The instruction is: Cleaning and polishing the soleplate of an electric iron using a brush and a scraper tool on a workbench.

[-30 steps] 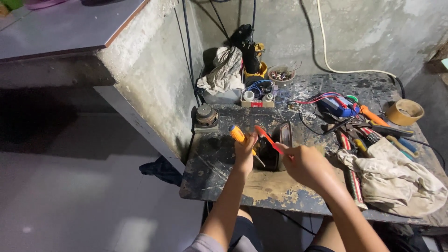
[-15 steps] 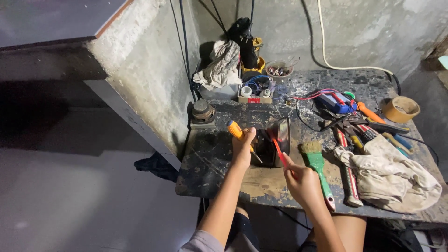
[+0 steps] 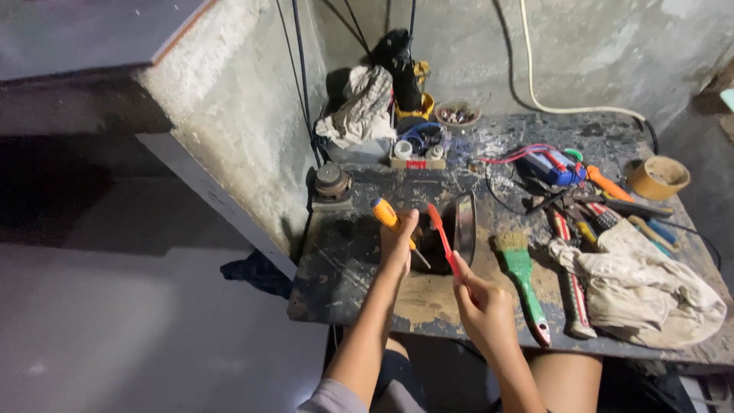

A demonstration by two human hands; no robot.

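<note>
Inspector: The left hand (image 3: 397,243) covers the middle of the orange-handled screwdriver (image 3: 384,213); its tip vanishes against the dark round metal part (image 3: 457,226).

Clerk: And the tabletop (image 3: 336,268)?

Inspector: Cut off at the right edge. The crumpled beige cloth (image 3: 650,287) buries several tool handles. The small bowl (image 3: 456,115) holds contents too small to identify.

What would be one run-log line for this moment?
left hand: holds screwdriver | right hand: holds red tool | both tips at dark part | green brush lies right | bench
</note>
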